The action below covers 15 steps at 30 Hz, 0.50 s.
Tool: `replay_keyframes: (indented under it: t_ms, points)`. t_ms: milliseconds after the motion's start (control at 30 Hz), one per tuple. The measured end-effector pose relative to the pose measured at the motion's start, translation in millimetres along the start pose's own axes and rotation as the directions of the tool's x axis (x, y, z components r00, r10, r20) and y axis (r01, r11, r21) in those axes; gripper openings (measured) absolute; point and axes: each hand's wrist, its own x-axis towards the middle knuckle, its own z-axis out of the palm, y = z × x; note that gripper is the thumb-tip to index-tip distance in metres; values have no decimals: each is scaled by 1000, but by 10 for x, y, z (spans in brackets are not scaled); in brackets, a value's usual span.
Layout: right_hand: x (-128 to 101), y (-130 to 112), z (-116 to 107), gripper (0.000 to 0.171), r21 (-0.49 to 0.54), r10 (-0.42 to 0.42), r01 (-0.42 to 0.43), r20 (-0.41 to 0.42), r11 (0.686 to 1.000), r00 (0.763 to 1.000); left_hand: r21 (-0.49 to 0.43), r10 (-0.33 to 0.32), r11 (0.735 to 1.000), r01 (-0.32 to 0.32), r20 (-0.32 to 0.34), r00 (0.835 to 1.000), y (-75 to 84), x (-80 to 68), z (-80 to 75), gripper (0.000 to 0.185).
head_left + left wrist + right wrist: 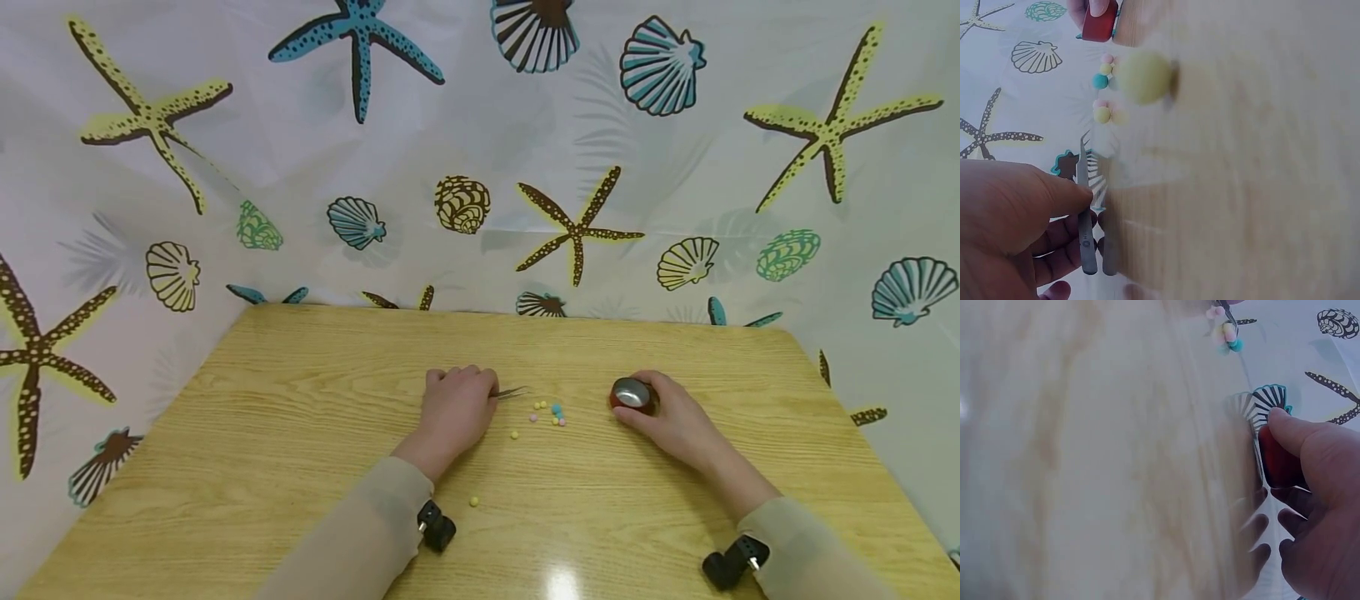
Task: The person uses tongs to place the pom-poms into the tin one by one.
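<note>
Closest, one stray bead (474, 501) lies by the left hand (455, 407), which pinches tweezers (511, 392) aimed at the bead cluster (551, 414), while the right hand (670, 412) grips a red tin (632, 394), seemingly steadying it.

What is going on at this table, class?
A person sits at a wooden table. The left hand grips metal tweezers, tips pointing toward a cluster of small coloured beads in yellow, pink and teal. The right hand holds a small red container with a silvery inside, resting on the table right of the beads. Two yellow beads, one and another, lie apart, nearer the person.
</note>
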Motion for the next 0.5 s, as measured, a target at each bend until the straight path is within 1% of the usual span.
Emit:
replay_keyframes:
  t_ms: [200, 367, 500]
  points:
    - [-53, -43, 37, 66, 36, -2, 1, 6, 999, 1000, -44, 1, 999, -1, -6, 1000, -57, -61, -35, 5]
    - [-99, -96, 72, 65, 79, -10, 8, 24, 997, 1000, -96, 10, 995, -9, 10, 1000, -114, -135, -123, 5]
    - [-135, -146, 90, 65, 109, -18, 13, 41, 994, 999, -130, 38, 991, -36, 11, 999, -175, -212, -199, 5]
